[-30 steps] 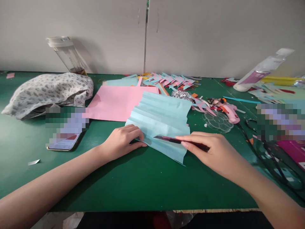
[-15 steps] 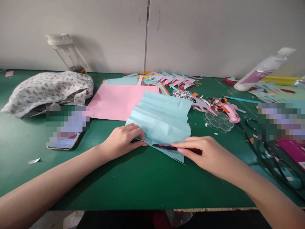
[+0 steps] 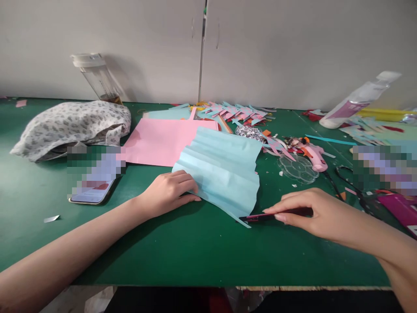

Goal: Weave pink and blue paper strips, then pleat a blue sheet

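A pleated sheet of light blue paper (image 3: 224, 163) lies at the middle of the table, partly over a pink sheet (image 3: 153, 141). My left hand (image 3: 169, 191) presses on its near left corner with curled fingers, thumb along the near edge. In my right hand (image 3: 304, 213) is a slim dark and magenta craft knife (image 3: 260, 216), pinched between thumb and fingers. Its dark tip points left and meets the narrow blue strip (image 3: 239, 221) that sticks out at the paper's near right corner. Whether the strip is fully separate from the sheet I cannot tell.
A phone (image 3: 93, 193) and a patterned cloth pouch (image 3: 71, 128) lie left, with a clear bottle (image 3: 99, 80) behind. Paper scraps (image 3: 237, 112), a clear flower-shaped palette (image 3: 298, 169), a pink glue gun (image 3: 314, 158) with black cord and a labelled bottle (image 3: 358, 100) are right.
My right hand has moved right and slightly nearer with the craft knife, from the paper's near edge to its corner. A blue strip now angles away there. My left hand has stayed put.
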Action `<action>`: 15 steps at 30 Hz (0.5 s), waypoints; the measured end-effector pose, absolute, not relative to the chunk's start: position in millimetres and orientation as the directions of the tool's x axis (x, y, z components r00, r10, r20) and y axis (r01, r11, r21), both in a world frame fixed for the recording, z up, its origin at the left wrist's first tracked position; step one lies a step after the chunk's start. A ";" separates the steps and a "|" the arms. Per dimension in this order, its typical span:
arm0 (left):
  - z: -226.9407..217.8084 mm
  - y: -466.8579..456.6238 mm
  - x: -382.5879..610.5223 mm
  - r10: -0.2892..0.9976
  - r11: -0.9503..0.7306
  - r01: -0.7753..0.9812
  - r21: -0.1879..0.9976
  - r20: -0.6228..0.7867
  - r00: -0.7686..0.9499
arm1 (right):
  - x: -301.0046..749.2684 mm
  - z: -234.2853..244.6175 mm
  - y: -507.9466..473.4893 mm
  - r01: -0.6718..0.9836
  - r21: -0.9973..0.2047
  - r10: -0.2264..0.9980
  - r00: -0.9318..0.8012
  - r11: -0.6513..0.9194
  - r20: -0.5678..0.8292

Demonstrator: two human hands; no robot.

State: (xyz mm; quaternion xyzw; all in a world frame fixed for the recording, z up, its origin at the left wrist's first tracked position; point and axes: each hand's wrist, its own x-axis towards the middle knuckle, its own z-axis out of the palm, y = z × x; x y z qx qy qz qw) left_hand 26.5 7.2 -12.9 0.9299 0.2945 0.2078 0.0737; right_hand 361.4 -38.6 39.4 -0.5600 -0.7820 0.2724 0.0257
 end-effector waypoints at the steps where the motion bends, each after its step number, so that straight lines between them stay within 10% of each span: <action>1: -9.7 7.0 23.5 0.568 -0.823 0.515 0.239 0.339 0.750 | 361.7 39.0 -37.7 0.862 -0.461 0.876 -0.375 0.209 -0.304; 8: 12.8 5.2 -30.0 0.560 -0.825 0.550 0.126 0.303 0.771 | 364.6 42.9 -34.6 0.878 -0.442 0.821 -0.383 0.182 -0.424; 15: 6.6 7.3 -47.1 0.612 -0.779 0.624 0.052 0.275 0.741 | 352.3 53.4 -38.1 0.874 -0.455 0.966 -0.238 0.169 -0.098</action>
